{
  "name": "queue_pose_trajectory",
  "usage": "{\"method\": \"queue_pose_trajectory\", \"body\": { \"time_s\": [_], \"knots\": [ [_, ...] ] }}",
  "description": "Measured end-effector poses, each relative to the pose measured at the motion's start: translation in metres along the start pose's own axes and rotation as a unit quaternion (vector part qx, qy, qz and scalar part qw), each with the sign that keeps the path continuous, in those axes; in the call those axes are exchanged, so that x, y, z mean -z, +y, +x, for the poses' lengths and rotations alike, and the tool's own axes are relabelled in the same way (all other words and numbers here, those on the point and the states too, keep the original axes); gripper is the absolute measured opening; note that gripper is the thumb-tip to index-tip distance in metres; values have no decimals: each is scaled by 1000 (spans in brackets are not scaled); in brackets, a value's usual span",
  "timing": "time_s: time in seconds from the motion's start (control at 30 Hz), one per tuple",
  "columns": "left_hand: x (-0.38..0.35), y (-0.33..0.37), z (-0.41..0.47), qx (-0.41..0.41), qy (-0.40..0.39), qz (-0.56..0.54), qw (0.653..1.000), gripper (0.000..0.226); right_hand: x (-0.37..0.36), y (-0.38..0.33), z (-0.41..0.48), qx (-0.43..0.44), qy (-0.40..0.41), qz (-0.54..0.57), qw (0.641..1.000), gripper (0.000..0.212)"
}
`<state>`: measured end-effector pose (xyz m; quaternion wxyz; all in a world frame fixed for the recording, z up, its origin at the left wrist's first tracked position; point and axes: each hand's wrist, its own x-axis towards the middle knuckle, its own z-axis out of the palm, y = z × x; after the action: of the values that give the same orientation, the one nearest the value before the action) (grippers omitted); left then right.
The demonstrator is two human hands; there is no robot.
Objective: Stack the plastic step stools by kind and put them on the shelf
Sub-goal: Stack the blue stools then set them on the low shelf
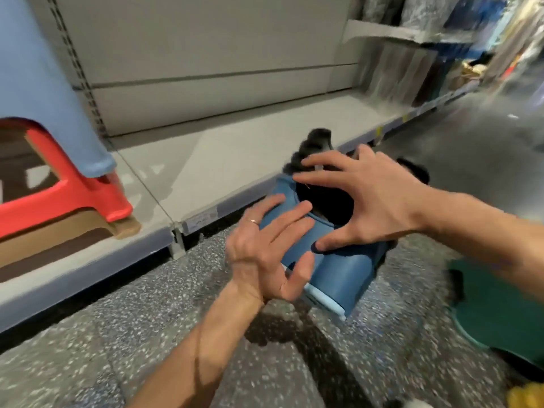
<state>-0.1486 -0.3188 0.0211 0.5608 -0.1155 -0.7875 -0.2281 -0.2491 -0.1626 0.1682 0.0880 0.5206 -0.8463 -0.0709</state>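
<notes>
A long grey shelf (235, 154) runs low along the speckled floor (97, 348), its base board mostly bare in the middle. At its left end stands a stack of stools: a tall pale blue stool (44, 83) sits over a red stool (67, 198), and beneath that lie a tan one (73, 234) and a dark brown one (44, 260). Farther along the shelf to the right, hanging goods are blurred beyond telling.

On the floor just in front of the shelf edge lies the dark blue stool (338, 269), tipped on its side, with a pale blue strip along its lower edge. A green stool (500, 313) rests on the floor well to its right, partly hidden by the forearm.

Both hands are at the dark blue stool. The right hand (374, 201) reaches over its top with fingers (321, 166) spread wide — the thumb tip touches the blue plastic, while the other fingers arch over a dark opening without clearly closing on anything. The left hand (265, 251) lies against the stool's left side, fingers splayed flat on the surface, a ring (253, 221) on one of them. Neither hand has a firm hold.
</notes>
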Motion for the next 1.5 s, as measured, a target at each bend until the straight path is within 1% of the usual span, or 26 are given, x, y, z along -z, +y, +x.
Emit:
{"method": "queue_pose_trajectory", "body": {
  "time_s": [0.1,0.23,0.3,0.37,0.43,0.47,0.53,0.7,0.83,0.93,1.0,1.13,1.17,1.23,1.3,1.33,1.37,1.4,1.47,1.5],
  "knots": [
    [29,-27,26,-28,15,99,995,36,8,3,51,93,78,25,992,110],
    [55,-53,63,-51,31,192,980,38,36,8,115,146,105,37,983,109],
    [61,-64,77,-40,45,241,969,38,46,8,145,198,114,80,970,104],
    [67,-72,84,-30,48,296,954,38,49,8,174,253,130,158,946,90],
    [67,-84,89,-16,37,324,945,38,46,8,200,279,132,236,922,78],
    [67,-90,88,1,32,342,939,39,44,5,212,286,125,263,913,76],
    [66,-105,85,34,25,382,923,39,38,-1,238,300,111,284,904,74],
    [54,-141,80,82,11,441,894,45,17,2,298,318,90,329,884,72],
    [40,-161,86,103,12,462,881,38,-7,11,330,304,57,364,878,73],
    [34,-169,95,123,-5,466,876,32,-19,14,342,283,63,384,877,71],
    [29,-173,100,137,-11,466,874,29,-31,15,350,273,63,382,881,66],
    [22,-180,116,167,-49,462,869,35,-50,13,352,240,44,414,877,43],
    [22,-181,119,166,-55,465,868,36,-50,15,349,229,40,422,876,41],
    [23,-183,123,172,-73,470,863,36,-49,17,345,203,35,416,886,42],
    [26,-184,124,195,-91,476,853,35,-53,15,337,167,64,377,909,53],
    [26,-183,125,208,-99,479,847,34,-58,14,332,141,99,358,918,58],
    [24,-181,126,222,-108,481,841,33,-63,12,325,114,144,357,916,58],
    [21,-180,127,238,-117,485,833,32,-70,10,317,85,194,384,898,54],
    [13,-179,127,267,-132,498,815,31,-83,3,301,23,278,490,826,41],
    [8,-178,129,280,-136,503,807,32,-88,-1,294,-10,298,530,794,37]
  ]
}}
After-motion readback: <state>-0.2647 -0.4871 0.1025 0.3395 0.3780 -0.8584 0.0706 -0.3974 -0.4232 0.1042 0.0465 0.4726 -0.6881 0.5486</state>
